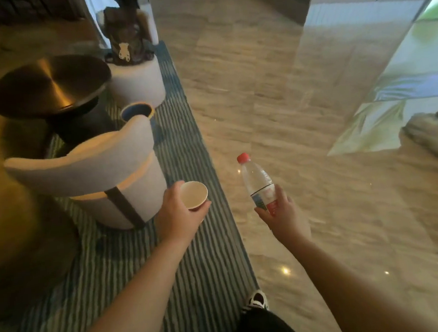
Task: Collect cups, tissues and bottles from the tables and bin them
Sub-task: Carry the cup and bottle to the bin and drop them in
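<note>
Paper cup point(194, 194) gripped in the left hand point(180, 216) and a red-capped plastic water bottle point(258, 185) clasped low in the right hand point(282, 214), a person walks the striped rug's point(192, 246) edge, apparently bound for the bin point(137, 111) beyond the near-left armchair point(95, 170).

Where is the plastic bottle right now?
In the head view, the plastic bottle is held in the right hand, cap up, over the marble floor, just right of the striped rug.
</note>
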A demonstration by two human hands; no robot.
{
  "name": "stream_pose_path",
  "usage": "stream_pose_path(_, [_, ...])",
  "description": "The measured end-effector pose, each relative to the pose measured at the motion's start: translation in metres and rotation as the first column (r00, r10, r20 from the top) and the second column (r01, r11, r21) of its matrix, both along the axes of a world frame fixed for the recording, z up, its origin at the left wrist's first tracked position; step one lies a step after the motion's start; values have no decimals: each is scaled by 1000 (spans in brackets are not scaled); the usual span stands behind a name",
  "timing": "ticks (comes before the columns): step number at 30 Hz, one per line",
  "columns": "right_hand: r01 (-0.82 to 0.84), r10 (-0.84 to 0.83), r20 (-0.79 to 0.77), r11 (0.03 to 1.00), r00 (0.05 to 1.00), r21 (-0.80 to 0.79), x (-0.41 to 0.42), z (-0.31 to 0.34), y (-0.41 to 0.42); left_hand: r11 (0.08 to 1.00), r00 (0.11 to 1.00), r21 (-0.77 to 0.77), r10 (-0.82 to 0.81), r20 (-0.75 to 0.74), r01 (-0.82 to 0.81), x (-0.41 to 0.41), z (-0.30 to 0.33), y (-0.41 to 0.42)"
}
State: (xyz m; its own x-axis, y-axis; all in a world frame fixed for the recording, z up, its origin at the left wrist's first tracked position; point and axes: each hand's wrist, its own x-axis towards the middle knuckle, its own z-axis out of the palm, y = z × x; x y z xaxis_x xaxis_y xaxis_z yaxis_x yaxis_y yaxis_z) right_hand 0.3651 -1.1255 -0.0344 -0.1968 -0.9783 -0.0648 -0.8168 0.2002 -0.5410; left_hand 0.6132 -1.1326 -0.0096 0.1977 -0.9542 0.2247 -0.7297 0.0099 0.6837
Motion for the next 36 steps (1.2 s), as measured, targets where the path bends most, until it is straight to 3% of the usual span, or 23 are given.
stream_pose_path(7, [-86, 87, -80, 996, 993, 21, -46, 20, -171, 994, 995, 30, 103, -2, -103, -51, -2, -149])
stream_pose_path(15, [-199, 198, -95, 980, 976, -1, -33, -13, -407, 972, 970, 15, 234, -68, -233, -36, -45, -344])
stream_pose_path(22, [-392, 397, -84, 917, 914, 70, 50, -20, -669, 898, 883, 116, 439, -164, -425, 45, -63, -563])
stream_pose_path(30, [-579, 584, -23, 809, 812, 97, 165, -10, -888, 789, 793, 197, 605, -80, -582, 119, -50, -712])
stream_pose_path(36, [-744, 745, 25, 662, 667, 93, 282, -37, -1040, 597, 597, 243, 798, -79, -765, 177, -82, -811])
